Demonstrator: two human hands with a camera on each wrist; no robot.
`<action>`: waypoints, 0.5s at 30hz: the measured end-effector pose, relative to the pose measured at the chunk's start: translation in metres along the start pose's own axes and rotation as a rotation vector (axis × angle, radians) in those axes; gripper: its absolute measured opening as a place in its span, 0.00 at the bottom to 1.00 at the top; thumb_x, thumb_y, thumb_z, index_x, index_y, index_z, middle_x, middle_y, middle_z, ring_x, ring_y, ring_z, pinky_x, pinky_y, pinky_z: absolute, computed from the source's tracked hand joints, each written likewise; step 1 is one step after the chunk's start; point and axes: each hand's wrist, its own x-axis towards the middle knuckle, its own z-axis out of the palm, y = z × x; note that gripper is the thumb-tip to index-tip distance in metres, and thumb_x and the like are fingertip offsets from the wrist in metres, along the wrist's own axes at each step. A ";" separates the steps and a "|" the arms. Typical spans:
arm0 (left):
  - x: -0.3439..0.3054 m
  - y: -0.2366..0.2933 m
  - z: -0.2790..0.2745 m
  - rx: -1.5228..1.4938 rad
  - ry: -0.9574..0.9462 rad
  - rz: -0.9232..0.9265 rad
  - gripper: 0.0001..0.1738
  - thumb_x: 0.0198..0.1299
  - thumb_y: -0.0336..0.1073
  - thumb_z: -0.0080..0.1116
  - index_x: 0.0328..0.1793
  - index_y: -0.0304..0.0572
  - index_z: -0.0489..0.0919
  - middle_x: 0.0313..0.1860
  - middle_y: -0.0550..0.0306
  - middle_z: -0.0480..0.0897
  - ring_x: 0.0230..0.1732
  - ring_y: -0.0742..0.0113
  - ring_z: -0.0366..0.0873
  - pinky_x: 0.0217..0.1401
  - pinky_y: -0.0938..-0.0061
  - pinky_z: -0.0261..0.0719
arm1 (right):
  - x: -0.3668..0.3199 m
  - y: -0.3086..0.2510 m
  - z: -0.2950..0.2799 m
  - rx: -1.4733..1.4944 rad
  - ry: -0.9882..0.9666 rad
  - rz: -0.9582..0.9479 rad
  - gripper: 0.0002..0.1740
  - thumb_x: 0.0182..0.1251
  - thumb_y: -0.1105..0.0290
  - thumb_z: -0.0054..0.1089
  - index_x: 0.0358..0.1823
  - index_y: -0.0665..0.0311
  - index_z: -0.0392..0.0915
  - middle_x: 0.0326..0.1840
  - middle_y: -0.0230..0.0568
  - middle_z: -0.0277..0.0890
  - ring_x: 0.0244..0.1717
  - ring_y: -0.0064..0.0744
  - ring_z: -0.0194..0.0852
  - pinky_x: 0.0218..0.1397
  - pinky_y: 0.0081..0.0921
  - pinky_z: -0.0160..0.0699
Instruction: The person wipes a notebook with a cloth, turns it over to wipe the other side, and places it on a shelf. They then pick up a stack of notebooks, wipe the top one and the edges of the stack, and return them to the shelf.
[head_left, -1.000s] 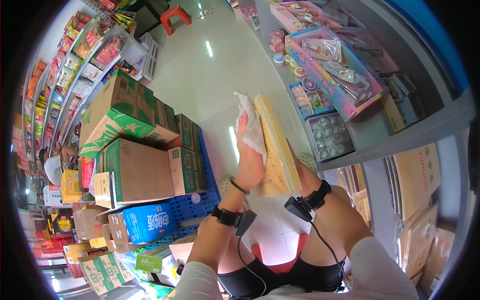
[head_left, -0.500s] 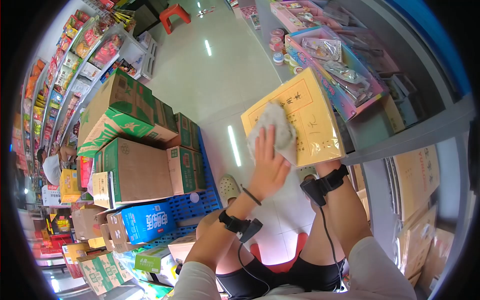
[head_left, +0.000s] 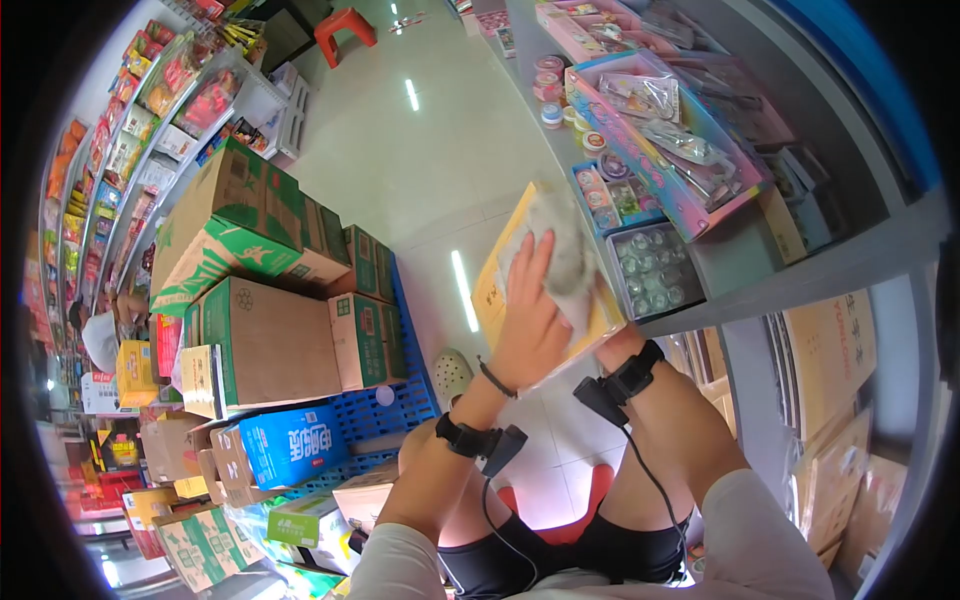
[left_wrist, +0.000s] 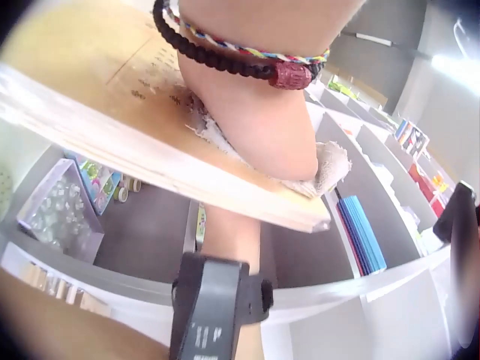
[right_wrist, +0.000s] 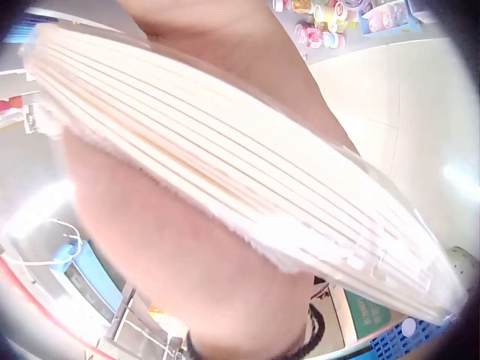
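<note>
Shop flooring of pale glossy tile runs between goods on both sides, and the person sits low on one red stool point(head_left: 592, 492), bare knees forward. Two black wrist cameras show, one strapped on each forearm.

The left hand point(head_left: 530, 330) lies on top of one grey-white cloth point(head_left: 565, 255), fingers straight and spread, pressing it flat against the face of one pack of notebooks point(head_left: 490, 290). Two bracelets circle that wrist: one of dark beads, one of coloured thread. The pack is yellow, wrapped in clear film and tilted, held in the air over the knees just in front of the shelf edge. The right hand point(head_left: 612, 345) bears it from beneath; its fingers are hidden behind the pack, so I cannot tell how they lie.

One beige clog point(head_left: 450, 370) shows on the floor under the pack. To the left, brown-and-green cartons are stacked on one blue pallet point(head_left: 400, 400). To the right, the grey shelf point(head_left: 740, 260) carries one clear tray of small jars point(head_left: 655, 270) and one pink display box point(head_left: 700, 130). A second red stool point(head_left: 345, 25) stands far up the aisle.
</note>
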 end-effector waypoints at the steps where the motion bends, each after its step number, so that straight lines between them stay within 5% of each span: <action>1: 0.001 -0.009 0.000 -0.011 0.056 -0.042 0.25 0.56 0.33 0.42 0.62 0.36 0.67 0.73 0.37 0.47 0.72 0.31 0.40 0.71 0.46 0.39 | 0.001 0.004 0.023 -0.337 0.218 -0.029 0.26 0.70 0.49 0.41 0.64 0.52 0.60 0.60 0.38 0.65 0.59 0.33 0.66 0.59 0.36 0.70; 4: -0.003 -0.032 -0.006 -0.010 0.044 -0.154 0.26 0.59 0.32 0.39 0.66 0.38 0.64 0.74 0.39 0.47 0.72 0.35 0.42 0.72 0.53 0.41 | 0.047 0.008 0.022 -0.306 0.211 -0.017 0.26 0.69 0.49 0.41 0.64 0.52 0.60 0.60 0.38 0.65 0.58 0.33 0.66 0.59 0.36 0.70; 15: -0.018 -0.039 -0.006 0.029 -0.085 -0.325 0.26 0.65 0.35 0.33 0.69 0.36 0.58 0.73 0.40 0.47 0.73 0.39 0.40 0.74 0.57 0.38 | 0.020 -0.039 -0.012 -0.135 0.227 -0.073 0.25 0.69 0.48 0.42 0.61 0.52 0.62 0.56 0.36 0.67 0.55 0.32 0.68 0.56 0.36 0.72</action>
